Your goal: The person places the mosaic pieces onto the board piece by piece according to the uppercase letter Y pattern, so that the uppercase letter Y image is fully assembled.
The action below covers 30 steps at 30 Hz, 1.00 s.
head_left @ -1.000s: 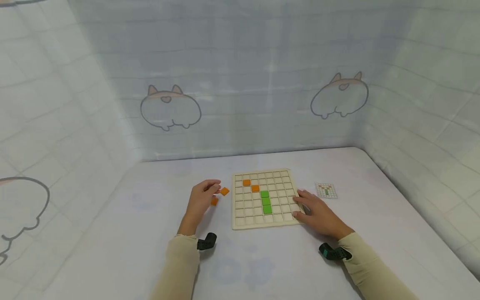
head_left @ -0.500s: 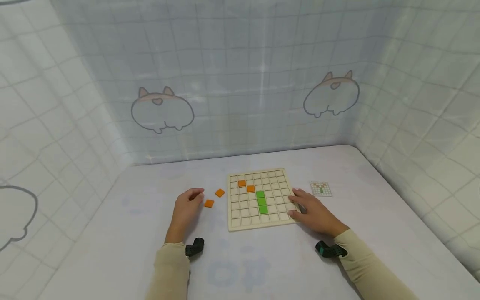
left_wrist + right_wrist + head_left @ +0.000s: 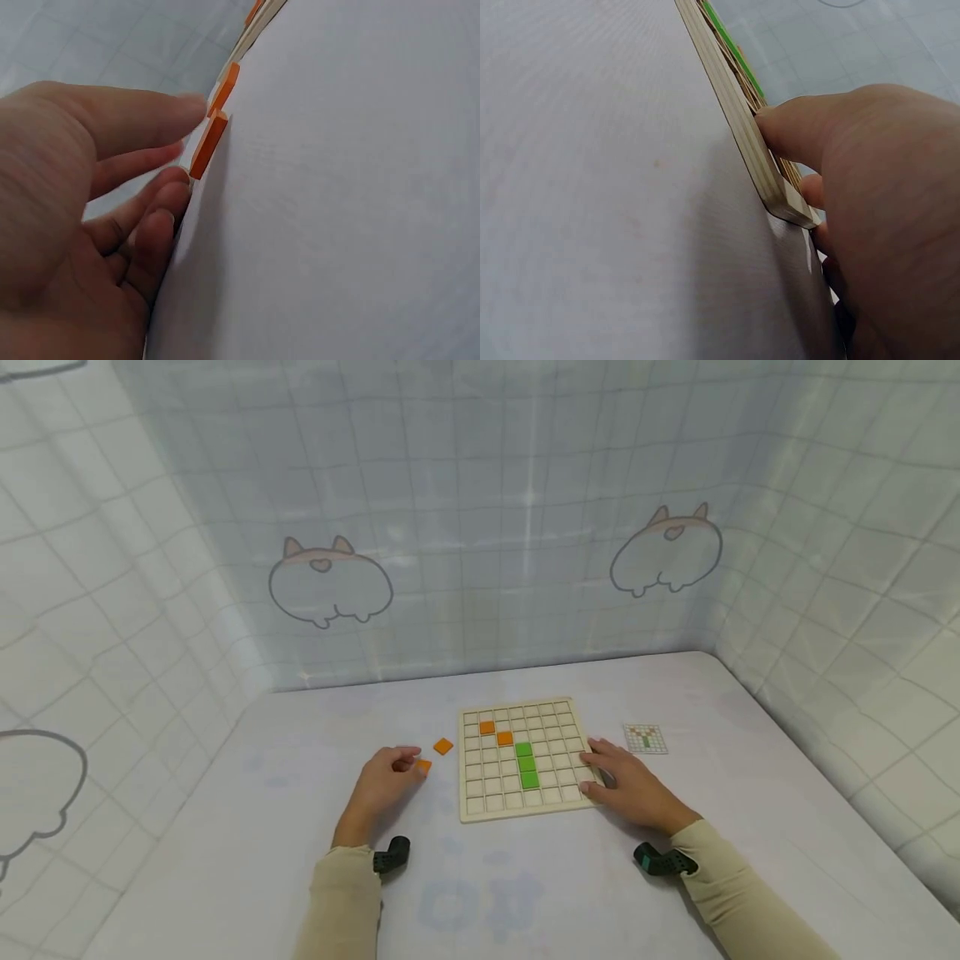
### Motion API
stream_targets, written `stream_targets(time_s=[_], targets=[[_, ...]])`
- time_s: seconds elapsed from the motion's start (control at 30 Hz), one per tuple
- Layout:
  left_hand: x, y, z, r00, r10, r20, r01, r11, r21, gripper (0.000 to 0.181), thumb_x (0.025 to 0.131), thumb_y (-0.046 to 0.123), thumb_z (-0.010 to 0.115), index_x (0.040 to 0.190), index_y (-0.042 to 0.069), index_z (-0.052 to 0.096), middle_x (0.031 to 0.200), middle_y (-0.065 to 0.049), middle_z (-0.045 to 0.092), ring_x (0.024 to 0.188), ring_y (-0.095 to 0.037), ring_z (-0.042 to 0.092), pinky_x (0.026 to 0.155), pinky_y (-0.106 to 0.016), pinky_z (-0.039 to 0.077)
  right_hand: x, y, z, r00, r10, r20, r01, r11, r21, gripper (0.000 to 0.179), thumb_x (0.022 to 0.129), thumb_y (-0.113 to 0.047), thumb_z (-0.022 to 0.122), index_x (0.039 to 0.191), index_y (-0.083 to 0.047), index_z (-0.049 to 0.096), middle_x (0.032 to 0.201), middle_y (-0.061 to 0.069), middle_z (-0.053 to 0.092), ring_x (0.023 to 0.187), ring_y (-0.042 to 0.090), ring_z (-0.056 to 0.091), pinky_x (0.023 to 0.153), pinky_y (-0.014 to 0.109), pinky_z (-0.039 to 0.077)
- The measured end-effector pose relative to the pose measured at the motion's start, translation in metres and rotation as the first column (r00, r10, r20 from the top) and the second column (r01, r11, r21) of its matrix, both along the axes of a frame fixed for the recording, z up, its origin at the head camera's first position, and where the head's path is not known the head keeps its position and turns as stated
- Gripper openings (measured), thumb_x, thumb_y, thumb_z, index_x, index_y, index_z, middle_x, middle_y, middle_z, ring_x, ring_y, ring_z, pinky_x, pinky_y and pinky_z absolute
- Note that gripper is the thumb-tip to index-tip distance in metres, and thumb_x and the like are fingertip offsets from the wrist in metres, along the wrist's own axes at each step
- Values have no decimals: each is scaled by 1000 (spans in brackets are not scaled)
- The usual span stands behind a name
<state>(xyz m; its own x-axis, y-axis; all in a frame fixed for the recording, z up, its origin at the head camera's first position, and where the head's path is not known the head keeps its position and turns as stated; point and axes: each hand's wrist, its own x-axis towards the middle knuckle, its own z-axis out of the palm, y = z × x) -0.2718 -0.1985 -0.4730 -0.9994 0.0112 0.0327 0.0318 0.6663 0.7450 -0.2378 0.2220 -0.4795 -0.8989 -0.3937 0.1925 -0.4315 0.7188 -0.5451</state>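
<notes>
Palm turned inward, the left hand reaches forward over the white table, its forearm coming up from the near edge in a beige sleeve with a dark wrist strap below the hand. Its fingers are bent and its thumb extended, with a gap left between them; the tips are right at the nearer loose orange tile (whether they actually pinch it, I cannot tell). The right hand comes in at a slant from the other side, loosely spread, its thumb resting on the board's edge near the front right corner and a fingertip on the rim farther up; it has nothing gripped between its fingers.

Just beyond the left hand lies a second orange tile, near the left edge of the pale gridded board. The board lies flat between the two hands. Set in its squares are two orange tiles on a diagonal, then three green tiles in a column running toward the person. Past the right hand is a small card printed with a grid and a little orange-and-green figure.
</notes>
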Motion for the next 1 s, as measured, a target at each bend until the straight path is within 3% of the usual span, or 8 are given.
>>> stream_targets(time_s=[0.3,0.67,1.0], targets=[[1,5,-3,999,-27,-47,21,993,-118,37,88,19,78,122,7,72,108,-10,59,101,-26,56,90,-44,47,-1,1,-4,1000,9,-10,-10,1000,-2,59,97,-40,65,144,-5,55,158,17,35,146,41,26,112,63,24],[2,9,-3,998,7,-65,-15,993,-120,24,88,15,77,110,7,73,108,-10,60,100,-27,55,89,-45,46,-4,-1,-3,1000,20,-8,-20,1000,-14,59,97,-39,66,144,-5,55,158,17,35,147,39,25,113,62,23],[-1,14,-3,997,15,-73,-23,992,-120,30,87,12,78,116,6,72,106,-9,60,96,-24,54,87,-42,46,0,-1,-4,1000,-13,-18,13,1000,-3,59,97,-39,66,143,-4,55,157,18,36,146,41,26,112,63,24]])
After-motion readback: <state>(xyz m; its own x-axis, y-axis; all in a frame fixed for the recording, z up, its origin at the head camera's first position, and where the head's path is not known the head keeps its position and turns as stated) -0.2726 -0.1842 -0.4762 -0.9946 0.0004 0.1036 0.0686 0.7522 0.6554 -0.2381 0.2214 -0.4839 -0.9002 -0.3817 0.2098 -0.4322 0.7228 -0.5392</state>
